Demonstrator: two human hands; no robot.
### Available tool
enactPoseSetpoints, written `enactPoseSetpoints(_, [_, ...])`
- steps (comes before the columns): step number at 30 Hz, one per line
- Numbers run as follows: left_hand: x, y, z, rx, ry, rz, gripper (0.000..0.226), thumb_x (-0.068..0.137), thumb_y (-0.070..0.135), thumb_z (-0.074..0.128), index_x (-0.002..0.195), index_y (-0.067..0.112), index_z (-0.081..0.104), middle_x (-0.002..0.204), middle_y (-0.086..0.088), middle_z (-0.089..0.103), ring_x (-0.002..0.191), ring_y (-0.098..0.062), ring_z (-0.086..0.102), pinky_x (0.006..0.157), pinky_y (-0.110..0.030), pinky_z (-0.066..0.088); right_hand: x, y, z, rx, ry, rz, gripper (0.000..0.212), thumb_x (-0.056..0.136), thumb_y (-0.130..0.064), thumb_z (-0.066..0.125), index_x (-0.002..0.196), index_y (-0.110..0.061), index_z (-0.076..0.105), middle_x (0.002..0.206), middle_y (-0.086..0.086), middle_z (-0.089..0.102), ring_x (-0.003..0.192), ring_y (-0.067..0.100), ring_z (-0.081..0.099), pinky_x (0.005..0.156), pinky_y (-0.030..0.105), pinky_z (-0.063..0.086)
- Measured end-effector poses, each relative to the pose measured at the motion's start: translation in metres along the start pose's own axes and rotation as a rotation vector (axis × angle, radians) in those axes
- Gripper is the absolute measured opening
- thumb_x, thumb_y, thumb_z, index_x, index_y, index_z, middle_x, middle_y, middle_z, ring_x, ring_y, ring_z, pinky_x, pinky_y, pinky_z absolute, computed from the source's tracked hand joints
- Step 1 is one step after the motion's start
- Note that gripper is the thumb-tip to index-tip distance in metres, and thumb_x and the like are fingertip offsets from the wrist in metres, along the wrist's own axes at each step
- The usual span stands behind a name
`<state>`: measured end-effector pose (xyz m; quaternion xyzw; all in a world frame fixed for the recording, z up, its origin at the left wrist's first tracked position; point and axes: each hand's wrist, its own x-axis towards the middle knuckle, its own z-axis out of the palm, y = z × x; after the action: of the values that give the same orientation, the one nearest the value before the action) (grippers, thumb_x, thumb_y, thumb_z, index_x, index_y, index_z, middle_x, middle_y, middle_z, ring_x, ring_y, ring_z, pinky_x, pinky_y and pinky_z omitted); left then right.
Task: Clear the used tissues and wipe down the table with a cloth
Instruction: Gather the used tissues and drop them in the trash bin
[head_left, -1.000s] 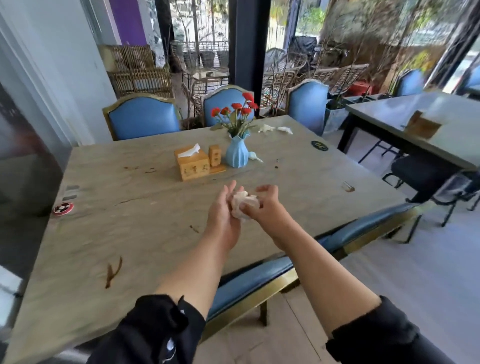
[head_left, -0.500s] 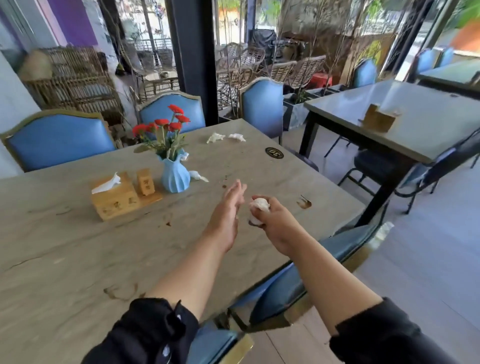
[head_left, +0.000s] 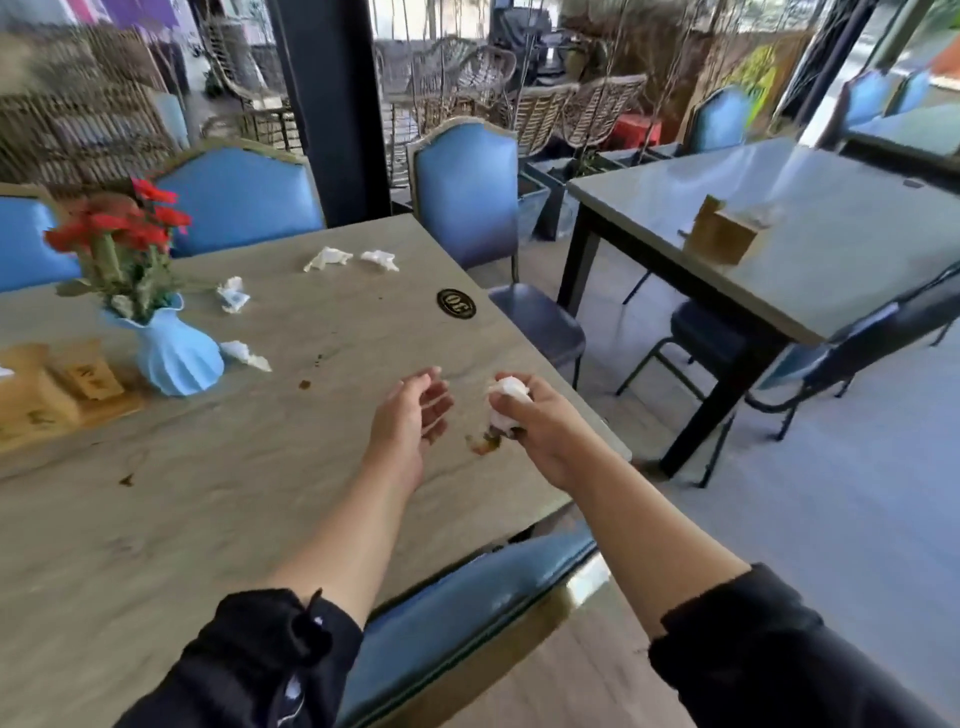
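While 1 s ago both hands cupped the wad together, now split: right hand (head_left: 540, 426) fingers curled round tissue wad (head_left: 506, 402) over bench (head_left: 218, 499) edge; left hand (head_left: 410, 415) apart, fingers loose, holding nothing.

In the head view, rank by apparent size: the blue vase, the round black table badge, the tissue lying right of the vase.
1. blue vase, clearly largest.
2. round black table badge and tissue right of the vase: they look alike, so unranked.
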<state>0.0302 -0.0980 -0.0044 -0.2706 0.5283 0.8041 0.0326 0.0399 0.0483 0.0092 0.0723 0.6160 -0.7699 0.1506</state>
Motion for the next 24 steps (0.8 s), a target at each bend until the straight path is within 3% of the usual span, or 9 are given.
enactPoseSetpoints(7, [0.022, -0.024, 0.092, -0.072, 0.096, -0.011, 0.021, 0.095, 0.023, 0.047, 0.086, 0.022, 0.066, 0.085, 0.005, 0.068, 0.076, -0.012, 0.062, 0.066, -0.027, 0.045, 0.047, -0.020, -0.104, -0.061, -0.113, 0.031, 0.024, 0.092, -0.006, 0.060, 0.112, -0.017, 0.054, 0.100, -0.001, 0.058, 0.084, 0.012, 0.057, 0.081, 0.031, 0.049])
enactPoseSetpoints(12, [0.058, -0.039, 0.150, -0.052, 0.108, -0.005, 0.019, 0.095, 0.022, 0.046, 0.089, 0.023, 0.064, 0.084, 0.007, 0.065, 0.073, -0.008, 0.061, 0.063, -0.024, 0.042, 0.096, -0.022, -0.160, -0.055, -0.139, 0.093, 0.025, 0.088, -0.006, 0.064, 0.109, -0.020, 0.058, 0.106, 0.007, 0.060, 0.089, 0.022, 0.060, 0.086, 0.040, 0.051])
enactPoseSetpoints(15, [0.089, -0.050, 0.183, -0.031, 0.125, -0.005, 0.016, 0.095, 0.022, 0.048, 0.090, 0.023, 0.062, 0.084, 0.007, 0.065, 0.073, -0.008, 0.061, 0.064, -0.024, 0.043, 0.137, -0.027, -0.188, -0.040, -0.155, 0.102, 0.025, 0.088, -0.005, 0.064, 0.109, -0.019, 0.059, 0.102, 0.006, 0.061, 0.081, 0.017, 0.063, 0.079, 0.035, 0.054])
enactPoseSetpoints(17, [0.113, -0.059, 0.204, -0.025, 0.141, -0.009, 0.012, 0.094, 0.022, 0.049, 0.091, 0.024, 0.061, 0.085, 0.006, 0.065, 0.073, -0.008, 0.061, 0.064, -0.024, 0.043, 0.168, -0.029, -0.205, -0.078, -0.155, 0.103, 0.027, 0.087, -0.007, 0.066, 0.109, -0.022, 0.060, 0.105, 0.008, 0.060, 0.084, 0.017, 0.061, 0.083, 0.035, 0.051])
enactPoseSetpoints(20, [0.149, -0.070, 0.231, -0.038, 0.173, -0.026, 0.016, 0.096, 0.022, 0.048, 0.090, 0.023, 0.062, 0.086, 0.004, 0.066, 0.076, -0.010, 0.062, 0.067, -0.025, 0.044, 0.213, -0.032, -0.228, -0.119, -0.182, 0.137, 0.027, 0.088, -0.006, 0.064, 0.110, -0.021, 0.059, 0.103, 0.007, 0.061, 0.081, 0.014, 0.061, 0.079, 0.030, 0.051])
enactPoseSetpoints(24, [0.188, -0.085, 0.266, -0.090, 0.203, -0.063, 0.017, 0.097, 0.021, 0.047, 0.093, 0.022, 0.064, 0.087, 0.003, 0.066, 0.077, -0.011, 0.062, 0.078, -0.026, 0.046, 0.267, -0.038, -0.257, -0.264, -0.226, 0.184, 0.025, 0.087, -0.012, 0.067, 0.108, -0.024, 0.060, 0.107, 0.009, 0.063, 0.090, 0.018, 0.060, 0.089, 0.037, 0.049])
